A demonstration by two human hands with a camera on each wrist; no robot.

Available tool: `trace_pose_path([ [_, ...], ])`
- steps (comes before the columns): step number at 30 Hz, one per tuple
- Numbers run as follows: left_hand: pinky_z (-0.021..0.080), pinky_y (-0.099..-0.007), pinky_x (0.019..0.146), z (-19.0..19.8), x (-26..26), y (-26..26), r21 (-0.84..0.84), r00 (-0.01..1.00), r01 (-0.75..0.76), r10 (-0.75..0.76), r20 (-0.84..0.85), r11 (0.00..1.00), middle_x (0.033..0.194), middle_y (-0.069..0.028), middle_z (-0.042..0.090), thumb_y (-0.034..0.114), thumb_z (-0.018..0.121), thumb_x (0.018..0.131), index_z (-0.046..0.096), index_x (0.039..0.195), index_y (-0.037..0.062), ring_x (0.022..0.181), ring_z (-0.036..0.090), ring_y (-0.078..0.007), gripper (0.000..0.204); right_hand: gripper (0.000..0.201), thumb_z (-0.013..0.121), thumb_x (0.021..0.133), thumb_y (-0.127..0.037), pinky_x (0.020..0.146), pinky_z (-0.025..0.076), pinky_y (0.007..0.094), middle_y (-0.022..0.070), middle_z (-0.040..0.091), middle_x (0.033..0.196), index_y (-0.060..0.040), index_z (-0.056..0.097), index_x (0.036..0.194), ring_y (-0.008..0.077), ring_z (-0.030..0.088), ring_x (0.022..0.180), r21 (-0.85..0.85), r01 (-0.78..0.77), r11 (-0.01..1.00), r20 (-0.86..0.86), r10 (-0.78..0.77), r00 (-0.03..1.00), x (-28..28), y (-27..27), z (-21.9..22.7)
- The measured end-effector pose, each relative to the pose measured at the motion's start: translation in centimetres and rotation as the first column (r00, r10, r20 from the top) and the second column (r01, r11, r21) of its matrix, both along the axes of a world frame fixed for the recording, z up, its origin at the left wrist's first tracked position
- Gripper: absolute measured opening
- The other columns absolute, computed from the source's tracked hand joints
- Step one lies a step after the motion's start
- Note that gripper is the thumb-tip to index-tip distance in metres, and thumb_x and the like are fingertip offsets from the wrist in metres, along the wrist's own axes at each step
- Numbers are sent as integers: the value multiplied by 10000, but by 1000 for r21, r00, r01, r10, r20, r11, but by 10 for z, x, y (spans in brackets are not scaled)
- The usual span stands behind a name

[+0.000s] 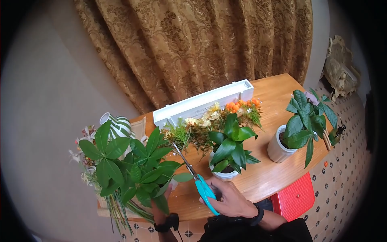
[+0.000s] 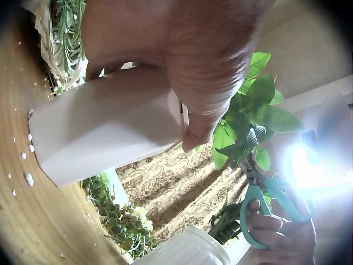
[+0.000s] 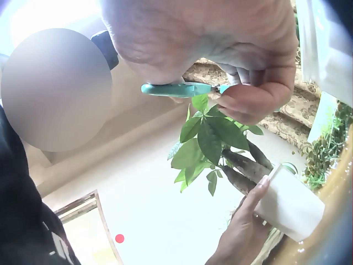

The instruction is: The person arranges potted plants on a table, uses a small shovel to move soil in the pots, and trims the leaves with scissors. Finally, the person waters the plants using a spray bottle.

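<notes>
My left hand (image 2: 171,44) grips a white pot (image 2: 110,127) near its rim, with the thumb along one side. A leafy green plant (image 1: 141,173) grows from this pot, and in the head view its leaves hide the pot and most of the hand. Teal-handled scissors (image 1: 206,195) are held in my right hand (image 1: 234,199), fingers through the handle loops. Their blades point up and left, beside the plant's right-hand leaves. In the left wrist view the blades overlap the foliage.
Two more potted plants, one central (image 1: 234,149) and one right (image 1: 298,129), stand on the wooden table (image 1: 262,181). Behind are a white planter box (image 1: 201,105) and flowers (image 1: 209,117). A striped vase (image 1: 119,126) lies left near cut stems (image 1: 121,213). A red stool (image 1: 296,197) stands below.
</notes>
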State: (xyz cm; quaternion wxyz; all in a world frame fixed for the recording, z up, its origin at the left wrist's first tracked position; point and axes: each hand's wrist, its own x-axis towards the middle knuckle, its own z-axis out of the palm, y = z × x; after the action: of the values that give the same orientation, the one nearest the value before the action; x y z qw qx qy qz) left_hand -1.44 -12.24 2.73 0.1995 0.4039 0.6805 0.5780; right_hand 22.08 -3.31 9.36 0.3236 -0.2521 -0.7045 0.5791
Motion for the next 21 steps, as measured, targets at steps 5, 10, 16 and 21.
trace_pose_path([
  [5,398,-404,1093,-5,-5,-8,-36,951,97,-103,-291,995,1376,-155,587,148,543,1012,626,1392,206,1261,559,-309,394,344,717,919,-274,520,450,326,84,603,652,0,596,1089,166,597,552,-33,21,999,1,-21,1000,-5,-1,-1],
  [10,397,-403,1098,-9,-8,-10,-61,955,140,-151,-255,988,1403,-160,564,159,508,1018,613,1407,223,1277,550,-314,408,317,675,947,-266,522,442,336,83,585,643,7,597,1087,173,573,540,-54,0,999,48,3,999,-6,0,-1],
  [16,479,-381,1028,-18,-11,-7,-50,999,20,-21,-25,999,1326,-130,597,57,696,919,533,1376,44,1207,585,-240,486,304,657,960,-246,519,434,332,78,577,636,12,586,1104,163,561,536,-45,-9,999,66,12,998,-3,-1,-1],
  [21,493,-374,1017,-19,-13,-6,-19,998,-13,14,57,1000,1299,-115,609,23,760,879,514,1366,-2,1190,589,-215,546,340,699,942,-242,512,432,320,67,590,633,11,558,1119,149,574,533,-84,25,996,-9,-26,1000,3,-10,-2],
])
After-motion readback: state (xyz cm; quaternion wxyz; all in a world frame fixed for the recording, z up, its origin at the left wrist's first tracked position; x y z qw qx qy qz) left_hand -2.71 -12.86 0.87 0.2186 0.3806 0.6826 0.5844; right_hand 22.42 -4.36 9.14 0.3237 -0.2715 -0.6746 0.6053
